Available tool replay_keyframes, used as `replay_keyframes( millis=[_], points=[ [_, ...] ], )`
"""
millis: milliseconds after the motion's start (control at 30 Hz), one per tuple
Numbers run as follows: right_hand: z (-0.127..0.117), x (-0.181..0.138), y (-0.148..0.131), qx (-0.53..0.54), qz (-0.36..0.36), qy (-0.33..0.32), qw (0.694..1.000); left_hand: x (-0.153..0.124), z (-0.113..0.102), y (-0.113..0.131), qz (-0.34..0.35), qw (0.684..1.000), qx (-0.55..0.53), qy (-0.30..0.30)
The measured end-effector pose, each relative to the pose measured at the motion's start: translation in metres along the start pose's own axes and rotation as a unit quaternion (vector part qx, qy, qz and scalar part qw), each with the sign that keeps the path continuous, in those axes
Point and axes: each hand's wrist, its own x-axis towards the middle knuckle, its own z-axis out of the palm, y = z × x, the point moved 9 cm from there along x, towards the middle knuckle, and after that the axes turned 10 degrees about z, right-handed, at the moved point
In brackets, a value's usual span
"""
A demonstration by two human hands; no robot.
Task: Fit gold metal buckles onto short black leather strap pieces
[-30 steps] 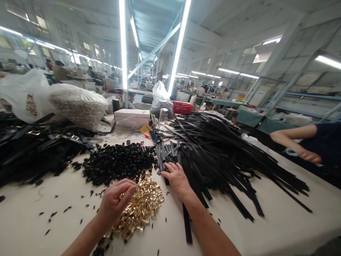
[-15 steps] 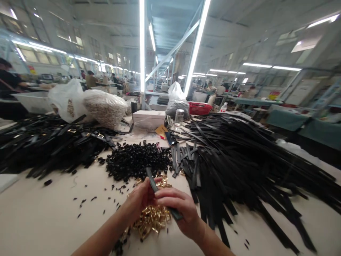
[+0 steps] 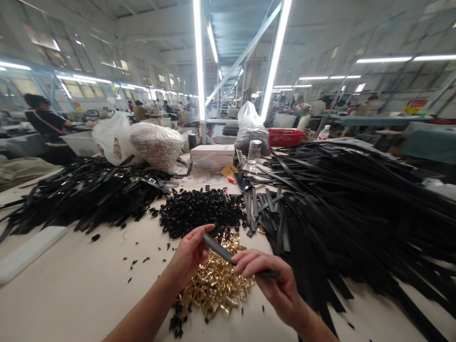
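A short black strap [image 3: 220,249] slants between my hands, above a heap of gold metal buckles [image 3: 217,289]. My left hand [image 3: 192,251] pinches its upper left end between thumb and fingers. Lower on the right, my right hand [image 3: 270,275] is closed round the strap's other part, and one end shows past the fingers. Just beyond the hands lies a pile of small black loops [image 3: 199,209]. Short black strap pieces [image 3: 267,204] lie to the right of that pile. Whether a small part sits inside my left fingers I cannot tell.
Long black straps [image 3: 349,213] cover the right side; straps with gold buckles [image 3: 96,194] are heaped at left. Behind stand a white box [image 3: 212,154], a glass jar [image 3: 254,154], stuffed plastic bags [image 3: 156,145] and a red basket [image 3: 285,137]. A person [image 3: 44,121] sits far left.
The strap has turned from steep to flatter. My right hand has moved right and down along with it, and my hands are farther apart. The whole view has shifted slightly.
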Motion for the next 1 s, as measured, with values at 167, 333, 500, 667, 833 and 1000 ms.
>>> replay_keyframes(
  millis=[167,333,500,667,833,1000],
  points=[
    [-0.002,0.000,0.008,0.003,0.012,-0.001,1.000,0.003,-0.006,0.005,0.032,0.999,0.028,0.008],
    [-0.048,-0.004,0.013,-0.103,-0.002,0.205,0.973,0.002,-0.003,0.003,0.027,0.999,0.044,-0.002],
    [-0.038,-0.015,-0.024,-0.477,-0.141,0.298,0.814,-0.007,0.009,-0.016,-0.027,0.998,0.051,-0.021],
    [-0.028,-0.009,-0.036,-0.513,-0.130,0.220,0.820,-0.009,0.011,-0.026,-0.034,0.997,0.059,-0.039],
    [-0.045,-0.033,-0.072,-0.467,-0.214,0.375,0.772,-0.004,0.000,-0.026,-0.033,0.998,0.051,-0.001],
    [0.009,0.001,0.000,-0.620,-0.050,0.115,0.775,-0.006,0.004,-0.024,-0.037,0.997,0.063,0.016]
  ],
)
